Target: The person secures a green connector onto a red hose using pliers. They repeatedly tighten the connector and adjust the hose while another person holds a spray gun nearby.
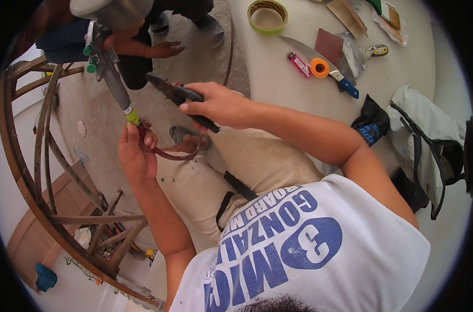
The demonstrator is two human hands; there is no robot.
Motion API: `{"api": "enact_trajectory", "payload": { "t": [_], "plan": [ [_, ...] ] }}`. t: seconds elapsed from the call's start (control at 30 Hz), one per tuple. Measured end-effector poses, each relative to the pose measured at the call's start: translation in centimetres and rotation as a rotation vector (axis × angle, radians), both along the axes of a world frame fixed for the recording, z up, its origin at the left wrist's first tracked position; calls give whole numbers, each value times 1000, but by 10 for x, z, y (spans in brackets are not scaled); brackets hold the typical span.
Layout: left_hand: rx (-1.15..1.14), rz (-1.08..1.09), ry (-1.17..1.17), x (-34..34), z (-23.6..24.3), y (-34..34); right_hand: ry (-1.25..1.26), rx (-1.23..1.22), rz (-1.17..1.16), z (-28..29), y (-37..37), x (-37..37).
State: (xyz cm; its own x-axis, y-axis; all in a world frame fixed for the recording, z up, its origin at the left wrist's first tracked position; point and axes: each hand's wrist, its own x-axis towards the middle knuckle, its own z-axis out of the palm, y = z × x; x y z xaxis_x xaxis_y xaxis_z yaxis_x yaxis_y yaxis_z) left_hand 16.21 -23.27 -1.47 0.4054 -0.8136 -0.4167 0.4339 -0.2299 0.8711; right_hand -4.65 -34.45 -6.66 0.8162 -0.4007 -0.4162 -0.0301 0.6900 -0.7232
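My left hand (137, 153) is closed around a dark red hose (161, 153), just below the yellow-green wrapping at its end. That end joins the handle of a metal spray gun (114, 86) with green knobs and a grey cup (111, 11) on top. Another person's hand (124, 42) is at the gun, partly hidden behind it. My right hand (221, 104) grips black pliers (169, 91), their dark jaws pointing toward the gun, to the right of it and apart from it. The hose curves below the pliers.
On the pale surface at right lie a green tape roll (267, 16), a pink lighter (298, 65), an orange tape roll (319, 67), a blue-handled knife (345, 86), sandpaper (329, 47) and a brush (389, 15). A white bag (423, 114) sits beyond. A curved wooden frame (23, 177) stands left.
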Motion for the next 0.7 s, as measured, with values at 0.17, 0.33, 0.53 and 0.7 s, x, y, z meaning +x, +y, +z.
{"api": "enact_trajectory", "payload": {
  "t": [0.17,0.33,0.53,0.7],
  "plan": [
    [17,33,-183,-8,1,2,-24,-20,-87,15,10,36],
    [2,17,-223,-8,-3,0,-147,44,-189,5,15,55],
    [34,-42,-396,-8,-9,3,-184,212,-246,11,11,59],
    [-47,-45,-384,-13,-12,5,-183,258,-211,14,12,59]
  ]
}}
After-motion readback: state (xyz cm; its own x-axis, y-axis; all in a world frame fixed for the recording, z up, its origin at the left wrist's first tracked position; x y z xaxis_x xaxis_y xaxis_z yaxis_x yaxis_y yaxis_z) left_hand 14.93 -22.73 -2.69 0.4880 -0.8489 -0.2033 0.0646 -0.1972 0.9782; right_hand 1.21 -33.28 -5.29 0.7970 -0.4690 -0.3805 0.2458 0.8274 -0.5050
